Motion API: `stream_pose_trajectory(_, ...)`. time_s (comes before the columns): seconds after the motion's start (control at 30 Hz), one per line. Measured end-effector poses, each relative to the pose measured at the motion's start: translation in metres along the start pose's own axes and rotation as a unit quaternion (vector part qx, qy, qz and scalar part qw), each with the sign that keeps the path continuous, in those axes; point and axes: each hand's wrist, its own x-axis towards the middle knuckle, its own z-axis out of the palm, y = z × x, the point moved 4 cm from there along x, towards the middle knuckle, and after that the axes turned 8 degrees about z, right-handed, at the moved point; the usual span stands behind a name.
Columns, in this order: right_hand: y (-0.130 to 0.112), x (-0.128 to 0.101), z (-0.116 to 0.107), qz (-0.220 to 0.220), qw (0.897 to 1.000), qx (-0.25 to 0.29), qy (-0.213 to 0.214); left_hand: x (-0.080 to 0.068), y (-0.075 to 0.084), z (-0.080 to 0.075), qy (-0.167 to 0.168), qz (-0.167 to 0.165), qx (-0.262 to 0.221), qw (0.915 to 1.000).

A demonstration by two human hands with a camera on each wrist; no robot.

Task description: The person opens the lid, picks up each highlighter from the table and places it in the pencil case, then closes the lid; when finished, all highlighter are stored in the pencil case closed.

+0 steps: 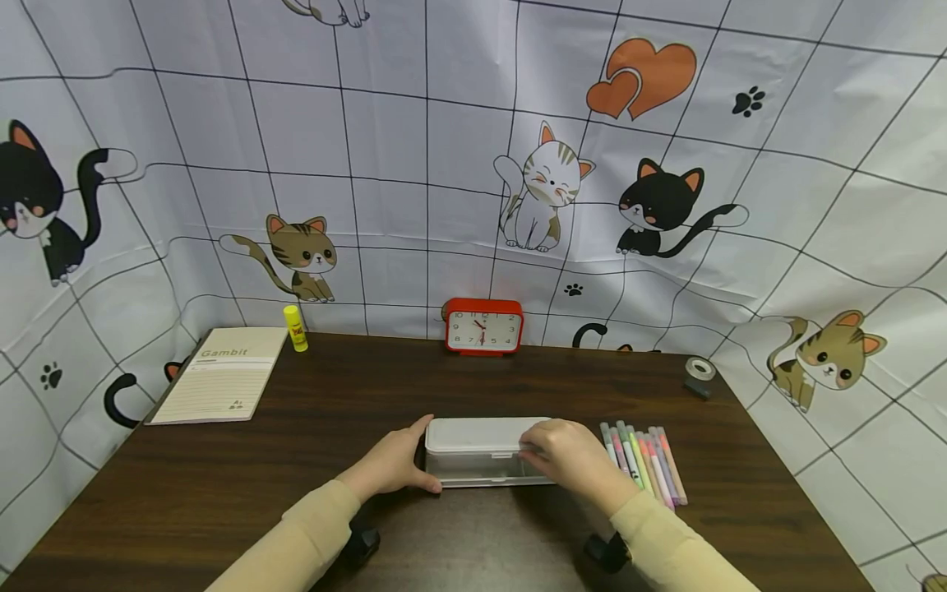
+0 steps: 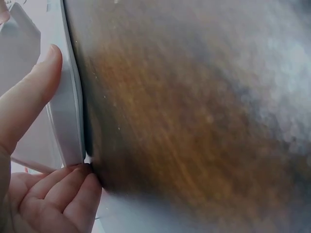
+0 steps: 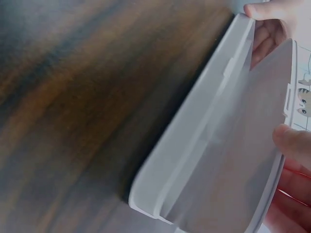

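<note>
Hands clasp a translucent white plastic pencil case (image 1: 481, 450) at the near middle of the dark wood-grain table (image 1: 355, 386): the left hand (image 1: 395, 464) curls round its left end, thumb on the rim, and the right hand (image 1: 565, 460) pinches the lid at its front right edge. Pastel markers (image 1: 645, 460) lie in a row just right of the case. Farther back stand a red rectangular clock (image 1: 484, 326), a notebook (image 1: 222, 374), a yellow glue stick (image 1: 295, 327) and a tape roll (image 1: 699, 370).

Two hands grip a white case (image 1: 479, 450) on a dark table (image 1: 296, 460): left hand (image 1: 395, 464) at its left end, right hand (image 1: 570, 460) on its lid, markers (image 1: 644, 460) just beside; a red clock (image 1: 484, 326) stands behind.
</note>
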Motion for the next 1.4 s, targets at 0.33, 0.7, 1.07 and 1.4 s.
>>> stream_pose_trajectory(0.33, 0.008, 0.009, -0.005, 0.030, 0.999, 0.018, 0.013, -0.002, 0.002, -0.001, 0.008, 0.000, -0.013, 0.9999)
stream_pose_trajectory(0.7, 0.021, 0.015, -0.011, 0.079, 0.997, 0.022, 0.003, -0.002, 0.004, 0.001, 0.026, 0.016, -0.052, 0.9981)
stream_pose_trajectory(1.07, 0.032, 0.013, -0.022, 0.095, 0.995, 0.020, -0.010, -0.001, 0.002, 0.001, 0.029, 0.006, -0.045, 0.9985)
stream_pose_trajectory(1.4, 0.039, 0.014, -0.022, 0.090, 0.993, 0.065, -0.030, -0.002, -0.001, -0.001, 0.029, 0.011, -0.059, 0.9978)
